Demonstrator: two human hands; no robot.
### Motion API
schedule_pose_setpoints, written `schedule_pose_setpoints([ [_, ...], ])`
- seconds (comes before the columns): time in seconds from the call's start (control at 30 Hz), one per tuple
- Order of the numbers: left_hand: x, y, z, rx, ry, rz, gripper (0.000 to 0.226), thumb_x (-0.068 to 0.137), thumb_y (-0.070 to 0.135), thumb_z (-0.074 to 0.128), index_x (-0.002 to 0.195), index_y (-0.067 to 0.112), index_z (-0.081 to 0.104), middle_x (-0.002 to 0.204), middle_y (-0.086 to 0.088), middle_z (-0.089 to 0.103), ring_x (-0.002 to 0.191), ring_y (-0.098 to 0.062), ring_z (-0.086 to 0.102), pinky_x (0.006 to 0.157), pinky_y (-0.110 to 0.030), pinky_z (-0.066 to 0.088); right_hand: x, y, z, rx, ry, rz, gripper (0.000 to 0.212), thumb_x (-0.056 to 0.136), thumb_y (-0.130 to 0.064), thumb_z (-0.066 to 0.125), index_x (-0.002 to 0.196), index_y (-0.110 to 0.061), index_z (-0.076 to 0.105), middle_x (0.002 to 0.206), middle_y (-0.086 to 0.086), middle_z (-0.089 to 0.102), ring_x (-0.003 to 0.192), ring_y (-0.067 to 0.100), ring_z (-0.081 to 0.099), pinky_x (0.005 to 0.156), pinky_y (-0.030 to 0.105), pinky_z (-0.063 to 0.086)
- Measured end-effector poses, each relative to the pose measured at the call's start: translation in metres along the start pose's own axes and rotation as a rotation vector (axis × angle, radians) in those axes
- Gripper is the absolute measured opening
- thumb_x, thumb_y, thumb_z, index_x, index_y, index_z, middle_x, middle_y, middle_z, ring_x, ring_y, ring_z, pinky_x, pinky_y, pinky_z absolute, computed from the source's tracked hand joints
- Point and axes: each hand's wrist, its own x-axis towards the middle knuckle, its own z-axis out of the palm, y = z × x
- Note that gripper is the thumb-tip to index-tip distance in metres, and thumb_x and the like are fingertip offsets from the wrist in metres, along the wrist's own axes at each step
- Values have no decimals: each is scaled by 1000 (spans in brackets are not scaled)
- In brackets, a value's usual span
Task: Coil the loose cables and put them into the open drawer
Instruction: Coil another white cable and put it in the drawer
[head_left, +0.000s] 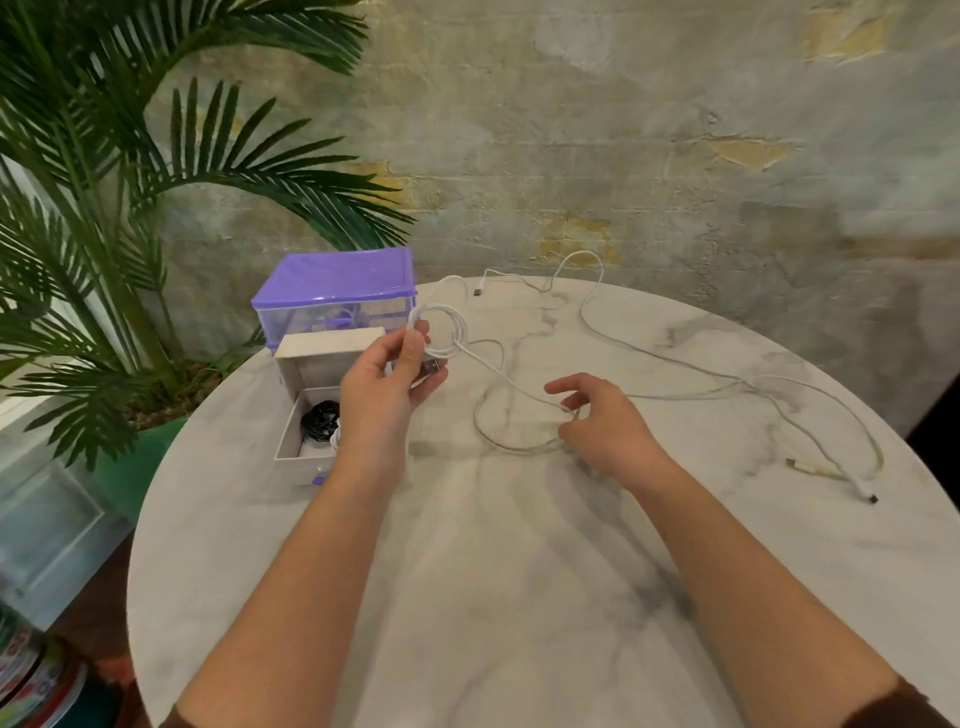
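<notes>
Head view: my left hand (387, 371) pinches a half-wound white cable (441, 332), right hand (597, 421) feeding slack; black coil (319, 415) already in drawer (291, 441), another cable (810, 415) untouched.

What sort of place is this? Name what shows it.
Probably an indoor room in a home or café: a round marble-look table, a potted palm beside it, and a worn plaster wall behind.
</notes>
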Motion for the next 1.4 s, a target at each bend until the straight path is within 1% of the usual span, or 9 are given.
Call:
schedule_pose_setpoints([
  [0.17, 0, -5, 2, 58, 1, 13, 16, 96, 18, 57, 106, 8, 65, 119, -14, 66, 85, -16, 65, 73, -20, 55, -2, -1, 0, -175, -50, -87, 55, 77, 0, 50, 114, -39, 61, 112, -9, 45, 111, 17, 42, 89, 29, 37],
  [0.3, -5, -8, 8, 116, 3, 17, 9, 93, 17, 62, 98, 12, 67, 101, 1, 70, 81, -10, 66, 72, -21, 56, -17, -20, 2, -115, -227, -217, 48, 83, -33, 67, 125, -47, 50, 124, -15, 42, 120, 8, 32, 97, 30, 21],
  [0.43, -13, -11, 17, 153, -90, 21, 6, 92, 14, 62, 94, 14, 69, 93, 11, 73, 82, -8, 67, 71, -20, 55, -18, -28, 11, 53, -47, -234, 34, 82, -67, 58, 103, -40, 62, 111, -21, 56, 114, 4, 43, 101, 35, 28],
  [0.67, -13, -9, 18, 64, -83, -16, 17, 94, 15, 58, 106, 6, 65, 105, 4, 71, 84, -10, 68, 74, -22, 57, -13, -23, 14, 146, 60, -159, 30, 82, -53, 69, 69, -25, 68, 66, -7, 65, 68, 6, 57, 97, 45, 40],
  [0.87, -3, -6, 5, -58, -24, -23, 19, 96, 19, 55, 109, 6, 64, 125, -12, 64, 89, -14, 67, 75, -22, 55, -9, -15, 6, -246, 91, -71, 31, 87, -49, 63, 68, -25, 62, 73, -9, 64, 87, 12, 58, 87, 33, 27],
  [0.97, -7, -7, 10, -50, -42, -31, 15, 96, 18, 55, 103, 8, 64, 115, 0, 68, 81, -8, 67, 73, -21, 55, -7, -15, 6, -322, 73, -113, 25, 85, -51, 64, 72, -30, 64, 79, -14, 61, 94, 14, 56, 82, 33, 24],
  [1.13, -14, -9, 18, 43, -84, -19, 11, 95, 17, 57, 99, 12, 66, 103, 3, 71, 86, -8, 69, 74, -21, 56, -13, -23, 13, 36, 14, -189, 34, 76, -62, 69, 97, -37, 67, 90, -17, 66, 89, 5, 56, 88, 33, 31],
  [1.3, -21, -8, 24, 78, -133, -16, 11, 94, 16, 59, 101, 13, 66, 95, 8, 72, 88, -12, 69, 76, -23, 57, -12, -31, 8, 348, 28, -219, 5, 88, -24, 71, 89, -20, 73, 75, -1, 71, 68, 15, 58, 63, 22, 44],
  [1.4, -21, -7, 24, 82, -122, 2, 17, 95, 15, 58, 108, 7, 65, 97, 5, 71, 86, -8, 68, 73, -21, 56, -11, -30, 4, 371, -13, -200, 10, 89, -13, 68, 85, -21, 72, 67, 2, 65, 52, 12, 47, 52, 21, 41],
])
